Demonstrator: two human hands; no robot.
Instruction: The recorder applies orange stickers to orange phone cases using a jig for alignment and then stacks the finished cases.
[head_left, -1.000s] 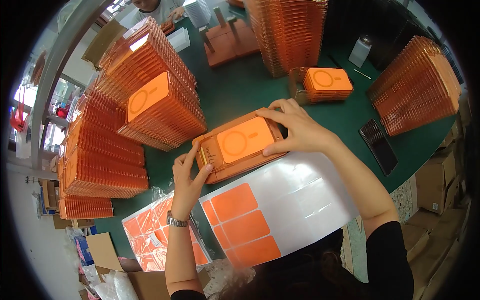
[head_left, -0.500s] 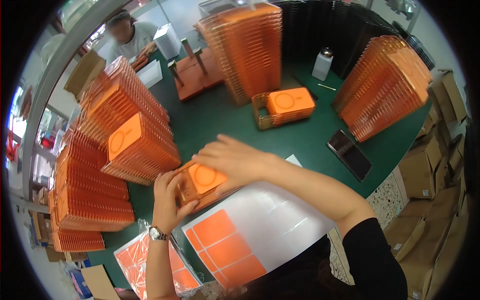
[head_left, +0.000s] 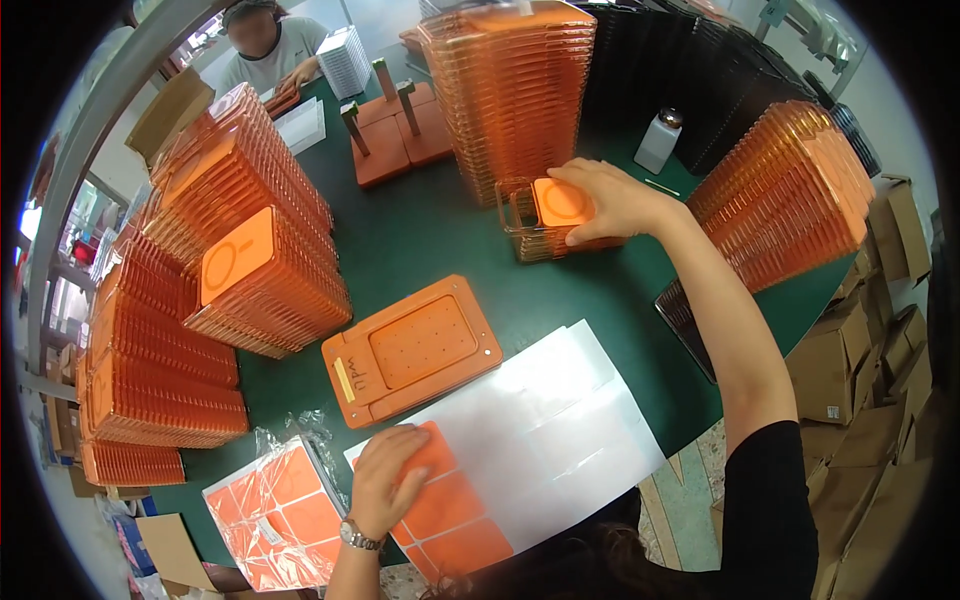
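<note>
My right hand [head_left: 622, 200] curls over an orange phone case [head_left: 562, 203] with a ring mark, thumb at its near side. That case sits on a small pile of see-through orange cases [head_left: 520, 225]. My left hand [head_left: 390, 478] lies over the sheet of orange stickers [head_left: 455, 525], fingers together and thumb apart on the stickers. Between the hands and the tall stacks, an orange fixture block [head_left: 425, 340] with a shallow recess dotted with small holes lies bare on the green table.
Tall stacks of orange cases [head_left: 265, 280] stand at the left, another stack [head_left: 515, 110] at the back and one [head_left: 780, 210] at the right. A white pump bottle [head_left: 658, 142], a dark phone [head_left: 688, 325] and a wrapped sticker pack [head_left: 280, 515] lie around. A co-worker [head_left: 268, 55] sits far left.
The orange case that lay on the fixture is gone from it. My right hand has moved away to the small pile; my left hand has come down onto the sticker sheet.
</note>
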